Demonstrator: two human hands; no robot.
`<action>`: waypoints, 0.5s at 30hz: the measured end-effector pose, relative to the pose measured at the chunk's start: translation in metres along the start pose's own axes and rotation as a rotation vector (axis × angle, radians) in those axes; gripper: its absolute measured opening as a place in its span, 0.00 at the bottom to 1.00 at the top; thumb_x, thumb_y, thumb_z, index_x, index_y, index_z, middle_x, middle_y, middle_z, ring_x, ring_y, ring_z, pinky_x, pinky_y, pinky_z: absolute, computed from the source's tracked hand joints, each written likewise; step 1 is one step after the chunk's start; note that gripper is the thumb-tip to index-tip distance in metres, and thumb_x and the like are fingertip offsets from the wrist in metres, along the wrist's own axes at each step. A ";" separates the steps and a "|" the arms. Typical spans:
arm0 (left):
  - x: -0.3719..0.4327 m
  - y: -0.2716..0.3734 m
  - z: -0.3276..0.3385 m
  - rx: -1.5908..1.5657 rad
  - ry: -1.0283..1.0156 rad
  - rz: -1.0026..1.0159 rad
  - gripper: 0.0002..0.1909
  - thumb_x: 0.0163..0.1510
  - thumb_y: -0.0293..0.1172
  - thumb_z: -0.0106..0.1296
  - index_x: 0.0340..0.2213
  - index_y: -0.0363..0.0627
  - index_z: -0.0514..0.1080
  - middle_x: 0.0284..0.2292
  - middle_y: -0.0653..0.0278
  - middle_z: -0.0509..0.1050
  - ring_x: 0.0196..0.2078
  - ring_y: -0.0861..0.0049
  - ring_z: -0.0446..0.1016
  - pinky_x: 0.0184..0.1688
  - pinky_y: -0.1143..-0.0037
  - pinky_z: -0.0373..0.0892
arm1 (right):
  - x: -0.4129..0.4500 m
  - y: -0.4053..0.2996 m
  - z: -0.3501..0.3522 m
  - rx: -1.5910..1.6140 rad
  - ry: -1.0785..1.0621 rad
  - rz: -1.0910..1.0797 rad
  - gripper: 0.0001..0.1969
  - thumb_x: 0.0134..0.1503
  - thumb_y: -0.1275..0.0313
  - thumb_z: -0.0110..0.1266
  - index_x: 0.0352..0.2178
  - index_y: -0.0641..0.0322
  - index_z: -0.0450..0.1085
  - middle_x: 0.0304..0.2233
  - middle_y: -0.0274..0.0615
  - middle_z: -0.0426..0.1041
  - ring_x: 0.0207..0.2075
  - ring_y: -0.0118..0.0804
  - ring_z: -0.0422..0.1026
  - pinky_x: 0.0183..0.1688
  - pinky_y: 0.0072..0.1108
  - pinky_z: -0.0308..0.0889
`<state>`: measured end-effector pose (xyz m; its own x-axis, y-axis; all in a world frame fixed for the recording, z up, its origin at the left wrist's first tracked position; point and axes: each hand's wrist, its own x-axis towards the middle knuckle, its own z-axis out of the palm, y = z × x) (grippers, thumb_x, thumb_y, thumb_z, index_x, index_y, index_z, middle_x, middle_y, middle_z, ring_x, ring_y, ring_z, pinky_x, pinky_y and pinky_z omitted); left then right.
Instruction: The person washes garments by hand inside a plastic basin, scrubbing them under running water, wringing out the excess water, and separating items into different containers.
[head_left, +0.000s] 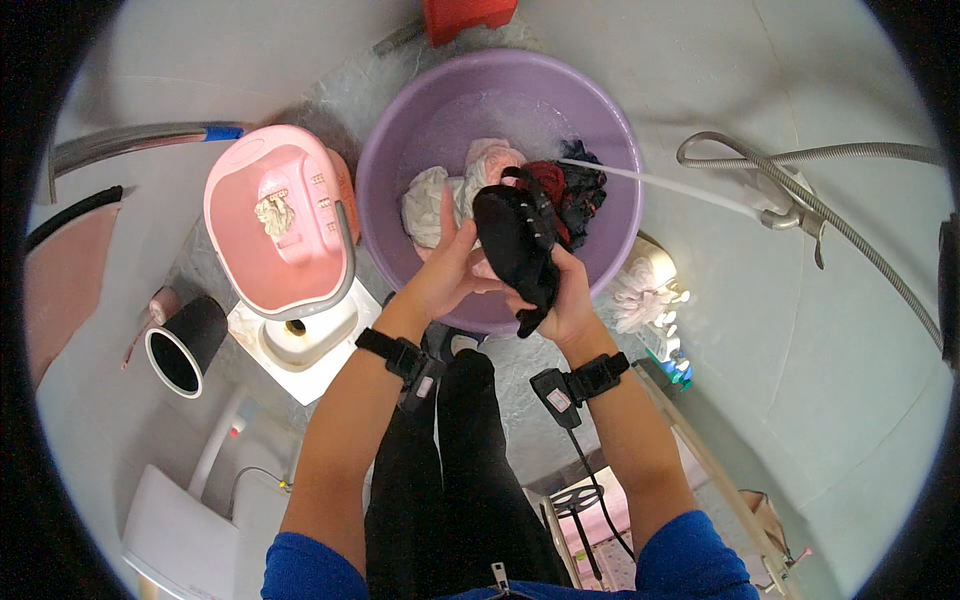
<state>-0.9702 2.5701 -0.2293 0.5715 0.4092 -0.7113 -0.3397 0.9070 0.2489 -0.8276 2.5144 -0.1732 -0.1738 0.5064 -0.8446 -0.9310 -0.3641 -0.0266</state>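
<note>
Both hands are over the near part of a large purple plastic tub (498, 58). A black cloth item (514, 232) is between them, its exact kind unclear. My right hand (562, 296) grips its lower right side. My left hand (454, 270) is at its left side, thumb raised and fingers partly behind the cloth; whether it grips is unclear. White cloth (427, 206), pink cloth (495, 156), dark red cloth (549, 180) and dark patterned cloth (583, 180) lie in the tub. From a wall tap (784, 219), a water stream runs into the tub.
A pink plastic basin (259, 289) with a pale cloth (274, 216) stands left, above a white squat toilet (330, 337). Further left is a black bin (187, 345). A metal shower hose (862, 262) hangs at right; a bath puff (641, 292) and bottles (667, 349) sit near the tub.
</note>
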 end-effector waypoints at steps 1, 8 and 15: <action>0.001 0.000 0.002 -0.031 -0.158 0.035 0.42 0.51 0.48 0.47 0.57 0.66 0.32 0.51 0.62 0.54 0.51 0.67 0.56 0.44 0.65 0.64 | -0.002 0.000 -0.002 -0.010 -0.036 0.066 0.20 0.54 0.59 0.38 0.37 0.67 0.63 0.26 0.42 0.68 0.18 0.28 0.63 0.16 0.16 0.56; 0.003 0.022 0.029 0.125 -0.191 0.181 0.19 0.46 0.32 0.55 0.39 0.49 0.60 0.37 0.62 0.65 0.35 0.76 0.68 0.32 0.74 0.69 | 0.012 -0.008 -0.007 -0.339 -0.086 0.234 0.20 0.54 0.58 0.35 0.34 0.68 0.62 0.24 0.44 0.67 0.17 0.32 0.63 0.16 0.18 0.56; 0.018 0.022 0.031 0.234 0.039 0.303 0.12 0.44 0.21 0.53 0.27 0.46 0.59 0.25 0.65 0.67 0.27 0.78 0.70 0.25 0.76 0.68 | 0.009 -0.008 -0.005 -0.335 -0.089 0.007 0.24 0.54 0.50 0.36 0.37 0.60 0.64 0.26 0.43 0.70 0.22 0.36 0.69 0.19 0.20 0.62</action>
<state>-0.9445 2.6010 -0.2166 0.4412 0.6621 -0.6058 -0.3062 0.7456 0.5919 -0.8198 2.5179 -0.1832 -0.2207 0.5635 -0.7961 -0.7754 -0.5965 -0.2073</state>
